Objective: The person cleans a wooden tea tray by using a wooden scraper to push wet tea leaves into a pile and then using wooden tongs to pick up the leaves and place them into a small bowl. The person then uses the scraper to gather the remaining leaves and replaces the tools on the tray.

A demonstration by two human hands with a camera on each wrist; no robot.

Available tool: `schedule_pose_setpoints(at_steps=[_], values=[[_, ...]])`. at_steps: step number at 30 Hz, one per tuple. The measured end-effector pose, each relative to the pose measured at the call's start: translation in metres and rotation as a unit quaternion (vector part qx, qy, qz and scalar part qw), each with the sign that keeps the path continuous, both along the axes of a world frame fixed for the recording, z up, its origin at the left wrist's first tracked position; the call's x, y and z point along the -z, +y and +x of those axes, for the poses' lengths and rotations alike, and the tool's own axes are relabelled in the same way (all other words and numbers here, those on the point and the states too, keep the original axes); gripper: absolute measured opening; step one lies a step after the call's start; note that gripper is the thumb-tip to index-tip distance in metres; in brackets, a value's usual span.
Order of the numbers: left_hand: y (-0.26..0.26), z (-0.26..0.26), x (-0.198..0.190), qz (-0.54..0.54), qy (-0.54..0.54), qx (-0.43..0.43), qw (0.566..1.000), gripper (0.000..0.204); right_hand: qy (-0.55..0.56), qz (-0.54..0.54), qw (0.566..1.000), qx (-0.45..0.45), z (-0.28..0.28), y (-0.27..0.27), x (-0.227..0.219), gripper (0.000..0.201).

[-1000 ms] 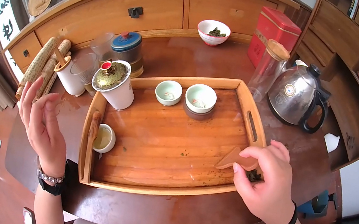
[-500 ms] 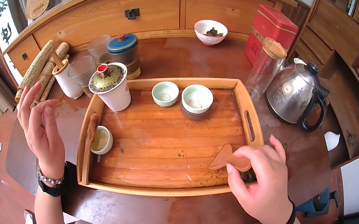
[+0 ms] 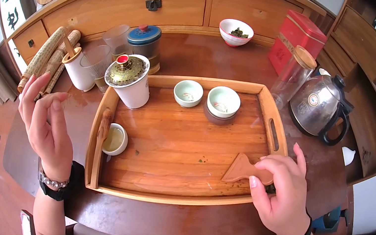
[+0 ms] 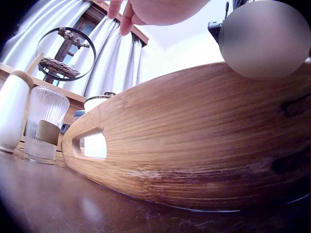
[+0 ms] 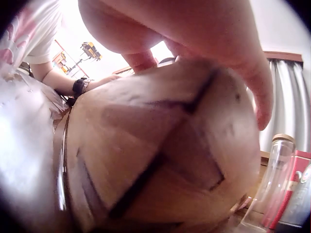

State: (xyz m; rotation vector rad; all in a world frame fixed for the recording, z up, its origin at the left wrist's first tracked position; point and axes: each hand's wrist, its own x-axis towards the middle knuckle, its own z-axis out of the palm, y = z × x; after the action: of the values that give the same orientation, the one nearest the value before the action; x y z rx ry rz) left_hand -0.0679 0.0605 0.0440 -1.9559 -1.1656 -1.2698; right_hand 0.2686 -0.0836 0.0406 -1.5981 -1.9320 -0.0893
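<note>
My right hand (image 3: 282, 194) pinches a fan-shaped wooden scraper (image 3: 243, 170) between thumb and fingers. Its broad edge meets the floor of the wooden tea tray (image 3: 173, 200), near the front right corner. Dark wet tea leaves (image 3: 270, 188) lie behind it, mostly hidden by that hand. Beyond the tray's left end, my left hand (image 3: 49, 130) is raised with loosely bent fingers and holds nothing. Nearest to it on the tray sits a white cup of pale tea (image 3: 116, 140). In the left wrist view, its fingers (image 4: 127, 19) hang above the tray's side wall (image 4: 184, 131).
A lidded white vessel (image 3: 133, 90) stands at the tray's back left. Two pale green cups, one left (image 3: 188, 94) and one on a brown base (image 3: 223, 102), stand at the back. Right of the tray are a kettle (image 3: 315, 110) and glass jar (image 3: 291, 80); left, glass cups (image 3: 96, 65).
My right hand has drawn the scraper a little leftward across the tray and turned it, so more of its blade shows. The left hand keeps its pose. The head view has shifted slightly.
</note>
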Motion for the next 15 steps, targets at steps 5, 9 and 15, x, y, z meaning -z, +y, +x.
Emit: schedule_pose_setpoints(at_steps=[5, 9, 15], values=[[-0.0011, -0.0008, -0.0005, 0.0, -0.013, 0.008, 1.0, 0.018, -0.017, -0.005, 1.0, -0.001, -0.002, 0.0015, 0.0023, 0.017], [-0.0019, -0.0012, -0.0006, 0.001, -0.011, 0.006, 1.0, 0.019, -0.022, 0.009, 1.0, 0.014, -0.0003, 0.0021, 0.0057, 0.016], [-0.0027, 0.0, -0.0015, -0.002, -0.01, 0.002, 1.0, 0.018, -0.027, 0.041, 0.998, 0.044, 0.0033, 0.0012, 0.0071, 0.023]])
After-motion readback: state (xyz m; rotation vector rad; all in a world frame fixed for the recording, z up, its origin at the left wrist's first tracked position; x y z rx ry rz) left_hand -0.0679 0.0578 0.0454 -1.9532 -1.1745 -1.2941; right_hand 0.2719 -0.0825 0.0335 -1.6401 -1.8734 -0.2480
